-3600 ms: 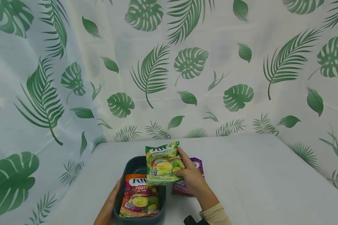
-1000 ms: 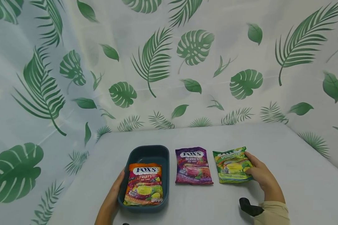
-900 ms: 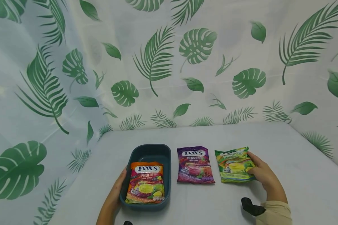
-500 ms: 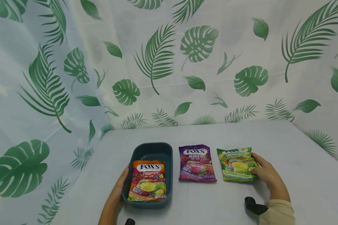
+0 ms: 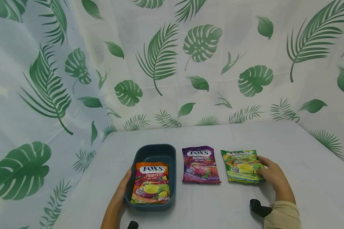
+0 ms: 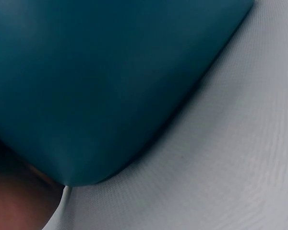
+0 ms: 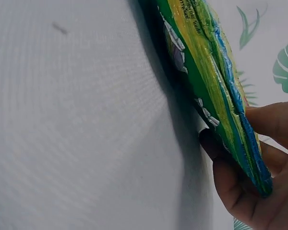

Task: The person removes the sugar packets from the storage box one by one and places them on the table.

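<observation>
My right hand [image 5: 273, 175] pinches the right side of a green candy bag [image 5: 242, 166] marked Spring Tea. In the right wrist view, the thumb and fingers lie on either side of that bag [image 7: 216, 81], tilted with a shadow under it. My left hand [image 5: 121, 190] rests along the outer left wall of a dark teal rectangular container [image 5: 175, 178], its fingers fairly straight. An orange candy bag [image 5: 151, 183] marked Fruits lies inside the near part of the container. A purple candy bag [image 5: 201, 164] marked Berries lies flat between the container and the green bag.
All this is on a white-covered table [image 5: 212, 206]. A leaf-printed curtain [image 5: 166, 76] rises behind the table and along its sides. A black strap-like device [image 5: 259, 208] sits at the right sleeve cuff, and another black piece [image 5: 133, 225] shows near the left wrist.
From above the container, my right hand has brought the green bag rightward, past the purple bag, and down near the table. In the last half second the bag has sunk slightly. My left hand stays beside the container.
</observation>
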The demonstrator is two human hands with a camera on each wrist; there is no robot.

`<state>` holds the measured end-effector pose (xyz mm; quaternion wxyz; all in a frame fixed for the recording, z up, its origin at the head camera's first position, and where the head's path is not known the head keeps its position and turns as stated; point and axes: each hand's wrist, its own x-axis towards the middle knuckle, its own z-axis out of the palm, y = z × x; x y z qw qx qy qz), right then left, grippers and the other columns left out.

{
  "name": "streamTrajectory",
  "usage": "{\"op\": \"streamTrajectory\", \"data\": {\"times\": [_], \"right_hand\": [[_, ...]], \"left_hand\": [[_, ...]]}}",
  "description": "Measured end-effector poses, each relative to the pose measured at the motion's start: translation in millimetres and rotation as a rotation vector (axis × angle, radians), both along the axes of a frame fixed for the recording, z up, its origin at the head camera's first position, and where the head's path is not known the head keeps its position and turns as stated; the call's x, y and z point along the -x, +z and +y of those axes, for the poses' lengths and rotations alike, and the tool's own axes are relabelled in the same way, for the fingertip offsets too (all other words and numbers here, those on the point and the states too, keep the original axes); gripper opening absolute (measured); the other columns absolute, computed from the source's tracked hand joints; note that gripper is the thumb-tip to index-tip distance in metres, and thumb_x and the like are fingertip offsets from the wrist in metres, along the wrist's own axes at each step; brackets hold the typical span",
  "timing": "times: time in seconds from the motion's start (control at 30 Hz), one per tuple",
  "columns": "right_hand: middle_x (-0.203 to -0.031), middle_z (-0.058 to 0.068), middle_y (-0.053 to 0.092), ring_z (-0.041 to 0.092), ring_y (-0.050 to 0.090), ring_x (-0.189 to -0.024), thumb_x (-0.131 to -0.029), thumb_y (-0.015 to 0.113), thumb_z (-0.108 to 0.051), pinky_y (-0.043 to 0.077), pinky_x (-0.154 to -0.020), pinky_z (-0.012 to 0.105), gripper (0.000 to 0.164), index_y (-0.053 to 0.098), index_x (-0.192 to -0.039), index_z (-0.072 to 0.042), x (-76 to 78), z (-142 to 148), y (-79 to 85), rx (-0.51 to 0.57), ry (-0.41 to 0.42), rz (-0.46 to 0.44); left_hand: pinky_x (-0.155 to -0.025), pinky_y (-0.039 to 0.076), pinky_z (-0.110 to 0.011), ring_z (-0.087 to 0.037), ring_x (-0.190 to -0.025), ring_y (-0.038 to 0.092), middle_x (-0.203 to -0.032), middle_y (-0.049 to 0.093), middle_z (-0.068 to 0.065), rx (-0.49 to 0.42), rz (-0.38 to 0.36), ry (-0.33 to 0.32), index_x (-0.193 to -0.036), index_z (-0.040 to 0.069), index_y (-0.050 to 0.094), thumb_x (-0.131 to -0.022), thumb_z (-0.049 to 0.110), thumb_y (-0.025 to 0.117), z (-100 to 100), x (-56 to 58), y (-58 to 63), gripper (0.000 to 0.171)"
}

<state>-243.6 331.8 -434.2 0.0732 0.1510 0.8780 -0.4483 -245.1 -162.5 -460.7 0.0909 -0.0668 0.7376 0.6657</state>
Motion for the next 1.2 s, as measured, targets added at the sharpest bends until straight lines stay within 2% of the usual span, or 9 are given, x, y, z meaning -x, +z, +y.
{"op": "streamTrajectory", "data": {"times": [0.23,0.33,0.53,0.7,0.97,1.2], "right_hand": [[-0.149,0.034,0.018,0.055,0.011,-0.136,-0.089,0.048,-0.013,0.018,-0.107,0.067,0.07,0.015,-0.148,0.003,2.7,-1.3,5.5,-0.076,-0.044,-0.012],[-0.149,0.034,0.018,0.056,0.014,-0.135,-0.092,0.045,-0.016,0.02,-0.106,0.067,0.066,0.015,-0.148,0.004,3.8,-5.0,8.0,-0.105,-0.054,-0.01],[-0.148,0.039,0.015,0.059,0.016,-0.133,-0.093,0.039,-0.016,0.023,-0.105,0.068,0.064,0.014,-0.148,0.004,8.8,-26.4,19.8,-0.141,-0.06,0.072],[-0.149,0.039,0.011,0.059,0.013,-0.135,-0.094,0.039,-0.016,0.019,-0.106,0.069,0.066,0.008,-0.149,0.004,10.5,-54.3,34.1,-0.134,0.01,0.142],[-0.152,0.035,0.01,0.052,0.012,-0.139,-0.098,0.041,-0.024,0.017,-0.112,0.062,0.071,0.004,-0.148,0.009,9.9,-106.5,47.4,-0.137,0.119,0.171],[-0.153,0.025,0.022,0.047,0.025,-0.138,-0.098,0.044,-0.023,0.025,-0.111,0.059,0.072,0.002,-0.148,0.01,6.1,-146.0,49.4,-0.109,0.21,0.281]], "left_hand": [[-0.114,0.0,-0.062,-0.038,-0.147,0.002,-0.16,0.007,-0.017,0.005,0.017,-0.003,-0.153,0.011,0.011,-0.094,0.065,0.026,-0.5,0.9,0.9,0.081],[-0.114,0.0,-0.062,-0.039,-0.147,0.001,-0.16,0.006,-0.017,0.008,0.009,0.001,-0.153,0.012,0.01,-0.094,0.066,0.026,-1.9,0.7,1.1,0.082],[-0.114,0.0,-0.062,-0.039,-0.147,0.001,-0.16,0.005,-0.018,0.002,0.0,0.012,-0.153,0.011,0.009,-0.094,0.066,0.027,-4.7,-0.4,1.1,0.083],[-0.114,0.0,-0.062,-0.04,-0.147,0.001,-0.16,0.005,-0.018,0.0,0.012,0.006,-0.153,0.009,0.009,-0.095,0.064,0.026,-5.2,-1.0,0.4,0.082],[-0.113,0.001,-0.063,-0.041,-0.146,0.004,-0.159,0.008,-0.02,0.004,0.007,0.022,-0.153,0.01,0.01,-0.094,0.065,0.027,-1.2,-0.2,-0.9,0.082],[-0.113,0.0,-0.063,-0.041,-0.146,0.003,-0.159,0.007,-0.019,0.003,0.014,0.019,-0.153,0.01,0.01,-0.094,0.065,0.026,1.3,1.7,-1.3,0.082]]}}
